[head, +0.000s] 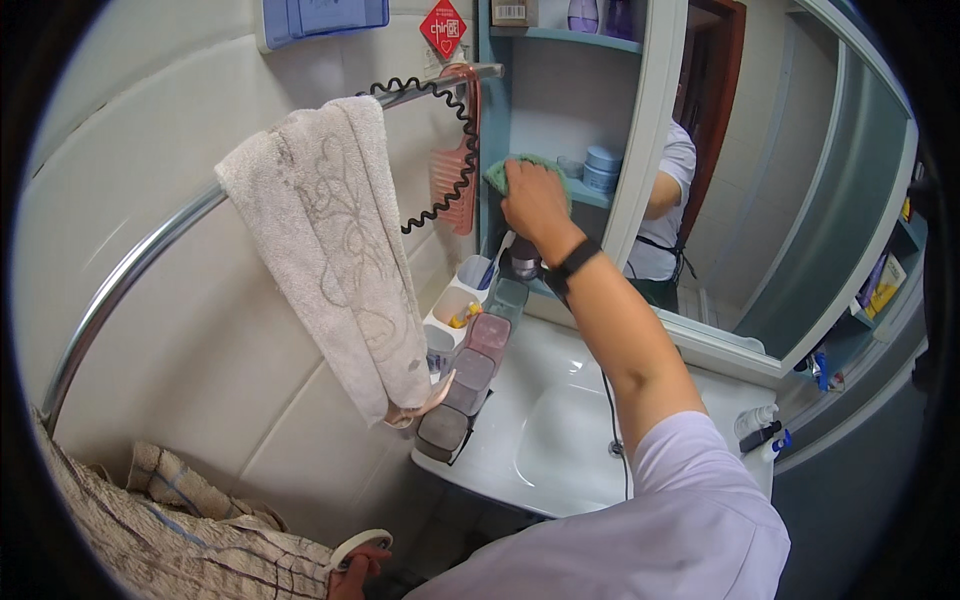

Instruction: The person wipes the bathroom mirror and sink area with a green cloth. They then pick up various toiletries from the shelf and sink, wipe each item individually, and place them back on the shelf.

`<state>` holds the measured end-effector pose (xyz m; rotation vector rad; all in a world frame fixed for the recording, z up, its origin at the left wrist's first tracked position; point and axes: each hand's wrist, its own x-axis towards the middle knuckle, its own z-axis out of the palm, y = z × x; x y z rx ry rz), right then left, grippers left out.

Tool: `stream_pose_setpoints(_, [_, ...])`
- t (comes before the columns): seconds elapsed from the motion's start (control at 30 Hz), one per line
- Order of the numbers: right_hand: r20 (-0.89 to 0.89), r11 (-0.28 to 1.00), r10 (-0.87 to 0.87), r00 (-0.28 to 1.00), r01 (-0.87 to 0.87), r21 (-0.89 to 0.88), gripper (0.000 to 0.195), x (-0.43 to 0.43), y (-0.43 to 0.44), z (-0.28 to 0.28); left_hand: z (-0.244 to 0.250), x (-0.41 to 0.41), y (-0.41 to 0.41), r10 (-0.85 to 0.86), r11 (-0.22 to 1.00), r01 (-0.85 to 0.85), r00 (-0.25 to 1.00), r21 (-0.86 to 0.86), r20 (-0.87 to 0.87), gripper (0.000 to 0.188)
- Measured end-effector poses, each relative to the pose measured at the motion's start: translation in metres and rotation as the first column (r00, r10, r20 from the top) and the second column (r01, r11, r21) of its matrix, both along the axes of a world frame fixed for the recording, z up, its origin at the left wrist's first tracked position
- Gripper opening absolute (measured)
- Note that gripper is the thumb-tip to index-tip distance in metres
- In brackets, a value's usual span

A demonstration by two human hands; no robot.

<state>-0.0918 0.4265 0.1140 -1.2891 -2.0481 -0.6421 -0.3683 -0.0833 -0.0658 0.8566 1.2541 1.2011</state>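
My right hand [534, 199], with a black band on the wrist, presses a green cloth [523, 161] on a blue shelf [592, 193] of the wall cabinet. Beside the cloth on that shelf stand stacked light-blue jars [601, 169] and a small clear container [570, 166]. A dark bottle [524, 259] stands below the hand, partly hidden by it. At the bottom left, my left hand [358, 576] has its fingers closed on a white, round-rimmed object [361, 546], whose kind I cannot tell. The lower part of that hand is cut off by the picture's edge.
A towel [337, 247] hangs on a metal rail [135, 281], near a pink comb [454, 187] and a black coiled cord [471, 142]. Lidded cups [471, 371] line the left side of the white sink [562, 435]. A mirror door [757, 172] borders my right arm; pump bottles [757, 421] stand right.
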Motion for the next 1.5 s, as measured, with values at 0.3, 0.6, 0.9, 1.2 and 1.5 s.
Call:
stream_pose_setpoints(0.3, [-0.028,0.951,-0.098,0.995,0.085,-0.297,0.051,0.000,0.033,0.027,-0.009,-0.001,0.016,-0.011,1.000,0.012,0.999,-0.024,0.042,0.038])
stream_pose_setpoints(0.6, [0.041,0.985,-0.072,0.997,0.077,-0.153,0.041,0.003,0.027,0.015,-0.012,-0.005,0.009,0.004,0.999,-0.002,0.998,-0.035,0.064,0.041])
stream_pose_setpoints(0.9, [-0.104,0.981,0.070,0.992,-0.050,0.186,0.035,0.028,-0.034,-0.013,-0.015,-0.007,0.001,0.033,0.999,-0.030,0.998,-0.041,0.061,0.041])
stream_pose_setpoints(1.2, [-0.164,0.931,-0.062,0.984,-0.002,-0.364,0.056,-0.007,0.034,0.028,-0.016,-0.011,-0.008,0.061,0.996,-0.058,0.997,-0.066,0.052,0.037])
stream_pose_setpoints(1.5, [-0.281,0.803,-0.064,0.958,-0.118,-0.585,0.088,-0.001,0.061,0.057,-0.019,-0.015,-0.017,0.093,0.992,-0.089,0.995,-0.094,0.043,0.034])
